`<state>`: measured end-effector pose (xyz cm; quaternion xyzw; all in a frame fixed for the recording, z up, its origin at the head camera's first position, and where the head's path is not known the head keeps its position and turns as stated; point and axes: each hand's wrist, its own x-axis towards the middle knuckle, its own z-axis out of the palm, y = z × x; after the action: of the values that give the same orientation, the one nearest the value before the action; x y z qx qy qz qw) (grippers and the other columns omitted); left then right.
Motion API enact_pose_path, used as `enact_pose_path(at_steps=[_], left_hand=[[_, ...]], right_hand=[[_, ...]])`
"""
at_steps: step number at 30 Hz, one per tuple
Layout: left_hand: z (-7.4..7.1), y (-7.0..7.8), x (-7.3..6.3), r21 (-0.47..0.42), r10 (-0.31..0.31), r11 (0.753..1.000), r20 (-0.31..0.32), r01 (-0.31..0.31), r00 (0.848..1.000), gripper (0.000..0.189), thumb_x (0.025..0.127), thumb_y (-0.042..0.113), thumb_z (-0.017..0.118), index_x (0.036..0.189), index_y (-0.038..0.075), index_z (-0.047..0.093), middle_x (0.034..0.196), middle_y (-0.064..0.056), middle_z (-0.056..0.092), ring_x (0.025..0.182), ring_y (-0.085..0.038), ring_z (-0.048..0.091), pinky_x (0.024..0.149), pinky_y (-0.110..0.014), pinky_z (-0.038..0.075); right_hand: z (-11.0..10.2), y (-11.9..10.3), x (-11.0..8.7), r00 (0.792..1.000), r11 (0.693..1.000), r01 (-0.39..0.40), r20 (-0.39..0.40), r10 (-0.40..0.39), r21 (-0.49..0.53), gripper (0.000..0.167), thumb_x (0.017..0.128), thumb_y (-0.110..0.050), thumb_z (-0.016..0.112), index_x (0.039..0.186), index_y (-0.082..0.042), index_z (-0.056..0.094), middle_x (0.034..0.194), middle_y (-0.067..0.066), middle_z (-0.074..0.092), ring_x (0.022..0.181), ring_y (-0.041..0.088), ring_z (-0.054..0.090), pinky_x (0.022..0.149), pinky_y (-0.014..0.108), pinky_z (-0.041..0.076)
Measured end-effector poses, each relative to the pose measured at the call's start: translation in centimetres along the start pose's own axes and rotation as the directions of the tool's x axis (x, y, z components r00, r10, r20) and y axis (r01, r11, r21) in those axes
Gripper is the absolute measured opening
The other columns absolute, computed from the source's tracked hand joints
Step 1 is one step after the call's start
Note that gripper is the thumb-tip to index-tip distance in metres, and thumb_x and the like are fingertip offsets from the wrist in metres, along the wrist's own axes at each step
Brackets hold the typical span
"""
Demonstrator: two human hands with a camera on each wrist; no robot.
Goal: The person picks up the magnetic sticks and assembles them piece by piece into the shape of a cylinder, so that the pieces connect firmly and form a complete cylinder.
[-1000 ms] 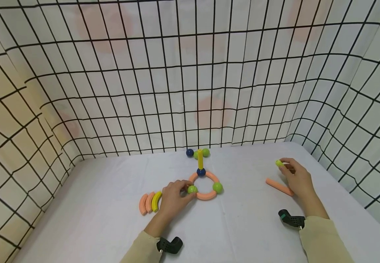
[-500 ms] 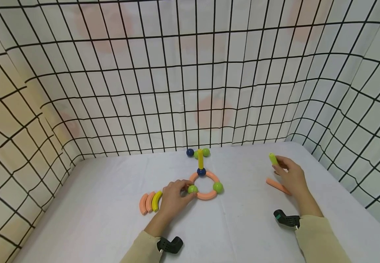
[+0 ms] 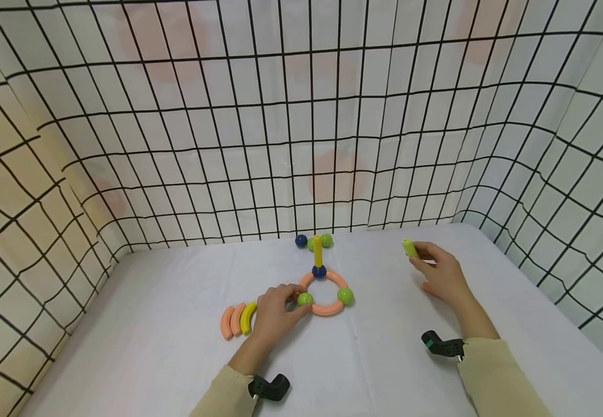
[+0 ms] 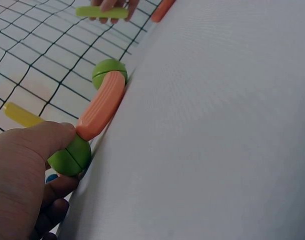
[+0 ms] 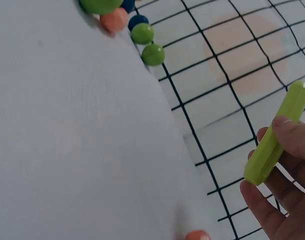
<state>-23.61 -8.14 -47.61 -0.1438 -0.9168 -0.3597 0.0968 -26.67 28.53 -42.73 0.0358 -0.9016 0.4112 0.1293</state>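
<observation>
My left hand (image 3: 276, 313) pinches a green ball (image 3: 305, 299) at the left of a ring on the table. Curved orange sticks (image 3: 327, 309), another green ball (image 3: 345, 296) and a dark blue ball (image 3: 319, 271) make up the rest of this ring. A yellow stick (image 3: 318, 251) stands up from the blue ball. Over the table's right side, my right hand (image 3: 444, 275) holds a straight lime-green stick (image 5: 277, 135) between thumb and fingers, raised and tilted. An orange stick (image 4: 163, 10) lies beneath that hand, mostly hidden in the head view.
Two curved orange sticks (image 3: 227, 322) and a curved yellow one (image 3: 248, 318) lie side by side left of the left hand. Behind the ring sit a loose blue ball (image 3: 301, 241) and green balls (image 3: 326, 240). A black-grid backdrop (image 3: 259, 145) encloses the white table (image 3: 150, 347).
My right hand has moved left with the lime-green stick, passing over the orange stick. The left hand keeps its place on the green ball.
</observation>
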Motion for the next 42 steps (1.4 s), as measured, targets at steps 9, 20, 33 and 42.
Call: enact_pose_path(at_steps=[9,20,33,42], left_hand=[[-0.1,0.1,-0.1,0.002,-0.001,1.0,-0.002,0.001,1.0,0.034,0.086,0.037,0.077,0.116,0.023,0.071,0.092,0.006,0.065,0.086,-0.012,0.049,0.08,-0.033,0.031],[-0.2,-0.1,-0.2,-0.001,-0.009,1.0,0.003,0.009,1.0,0.034,0.086,0.037,0.077,0.116,0.023,0.071,0.093,0.007,0.064,0.087,-0.012,0.049,0.081,-0.034,0.031],[-0.1,-0.3,-0.1,-0.004,-0.008,1.0,0.003,0.008,1.0,0.035,0.086,0.038,0.077,0.116,0.023,0.071,0.094,0.005,0.066,0.087,-0.013,0.05,0.08,-0.033,0.031],[-0.1,-0.1,0.1,-0.013,-0.034,0.999,0.034,0.035,0.999,0.036,0.087,0.039,0.076,0.119,0.024,0.07,0.094,0.007,0.064,0.09,-0.013,0.05,0.082,-0.034,0.032]], right_hand=[[1.7,-2.2,-0.1,0.993,0.994,0.111,0.034,-0.11,-0.019,0.037,0.099,-0.022,0.063,0.133,-0.008,0.06,0.126,0.016,0.067,0.117,0.031,0.06,0.085,0.011,0.044],[3.8,-3.9,-0.3,0.978,0.983,0.165,0.116,-0.173,0.075,0.033,0.098,-0.017,0.065,0.129,-0.008,0.062,0.118,0.011,0.07,0.106,0.017,0.063,0.084,0.017,0.052],[5.8,-6.1,-1.1,0.956,0.963,0.179,0.198,-0.219,0.201,0.029,0.097,-0.021,0.065,0.125,-0.014,0.063,0.112,0.006,0.07,0.102,0.019,0.066,0.08,0.023,0.055],[8.0,-7.8,-2.0,0.941,0.967,0.171,0.26,-0.217,0.188,0.028,0.097,-0.019,0.065,0.125,-0.015,0.062,0.115,0.003,0.069,0.106,0.021,0.065,0.084,0.028,0.054]])
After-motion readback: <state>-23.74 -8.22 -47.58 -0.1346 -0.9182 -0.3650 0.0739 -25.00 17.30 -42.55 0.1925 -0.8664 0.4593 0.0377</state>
